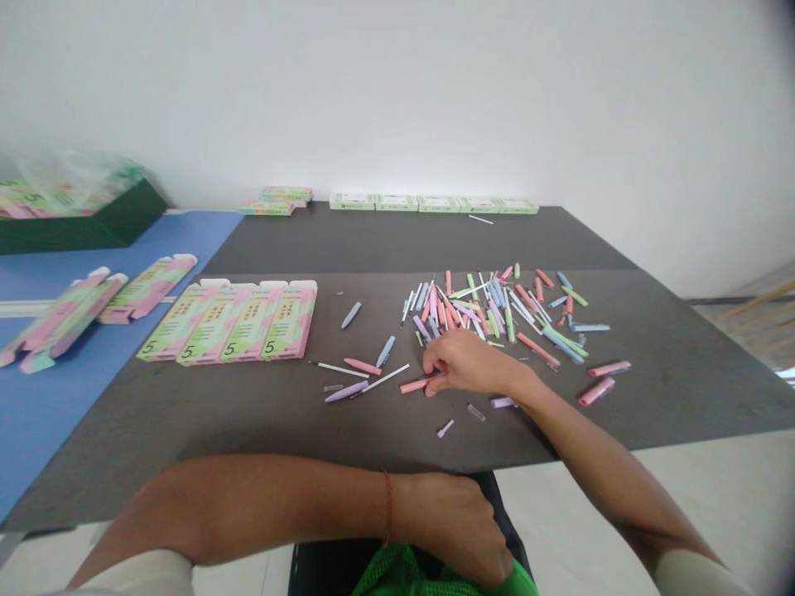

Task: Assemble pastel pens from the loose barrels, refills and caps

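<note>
- The right hand [467,364] lies on the bench [683,389], its fingers [431,364] curled down and pinching the end of a pink barrel [414,386]; a dark pen tip seems to show under them, but it is too small to be sure.
- The left hand [453,530] sits curled at the bench's near edge, a red string [388,507] on its wrist. I cannot tell whether it grips anything.
- Below it, a green mesh bag [403,575] lies in a black bin [316,571].
- Just beyond the right hand spreads a loose heap of pen parts [490,310] in pink, green, blue, lilac and white.
- Strays lie nearer: a white refill [385,379], a lilac barrel [346,391], a clear tube [475,412].
- Left of the heap, four flat printed cartons [227,321] lie side by side, each marked 5.
- More cartons [146,290] lie on a blue mat [50,414].
- Small boxes [435,204] line the far edge.
- A plastic bag [74,178] sits on a dark green tray [124,219].
</note>
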Available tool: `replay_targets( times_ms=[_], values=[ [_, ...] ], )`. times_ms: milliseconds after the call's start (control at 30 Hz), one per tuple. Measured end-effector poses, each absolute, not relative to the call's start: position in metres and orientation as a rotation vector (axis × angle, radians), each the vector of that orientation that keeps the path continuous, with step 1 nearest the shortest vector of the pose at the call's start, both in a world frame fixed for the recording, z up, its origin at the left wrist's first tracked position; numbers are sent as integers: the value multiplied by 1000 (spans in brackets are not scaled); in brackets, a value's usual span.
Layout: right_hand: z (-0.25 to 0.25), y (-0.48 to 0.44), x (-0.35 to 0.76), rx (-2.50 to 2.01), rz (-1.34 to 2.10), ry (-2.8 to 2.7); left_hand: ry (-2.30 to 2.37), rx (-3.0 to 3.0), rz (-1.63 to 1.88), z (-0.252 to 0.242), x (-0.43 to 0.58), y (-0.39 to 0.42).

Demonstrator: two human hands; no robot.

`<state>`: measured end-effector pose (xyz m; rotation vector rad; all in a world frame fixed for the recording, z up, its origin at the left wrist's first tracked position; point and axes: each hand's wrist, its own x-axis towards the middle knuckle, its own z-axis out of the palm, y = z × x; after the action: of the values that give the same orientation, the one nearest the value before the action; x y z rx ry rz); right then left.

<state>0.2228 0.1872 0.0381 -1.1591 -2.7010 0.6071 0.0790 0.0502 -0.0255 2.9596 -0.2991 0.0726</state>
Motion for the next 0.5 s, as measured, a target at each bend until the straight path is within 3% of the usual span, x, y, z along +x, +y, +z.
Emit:
replay_targets(
  times_ms=[233, 500],
  values=[
    [50, 206, 268, -1025, 545, -2245, -359, 2940, 340, -1, 74, 49],
    [55, 214, 297, -1071, 396, -2210, -235, 2857, 282, 10, 63, 57]
  ],
)
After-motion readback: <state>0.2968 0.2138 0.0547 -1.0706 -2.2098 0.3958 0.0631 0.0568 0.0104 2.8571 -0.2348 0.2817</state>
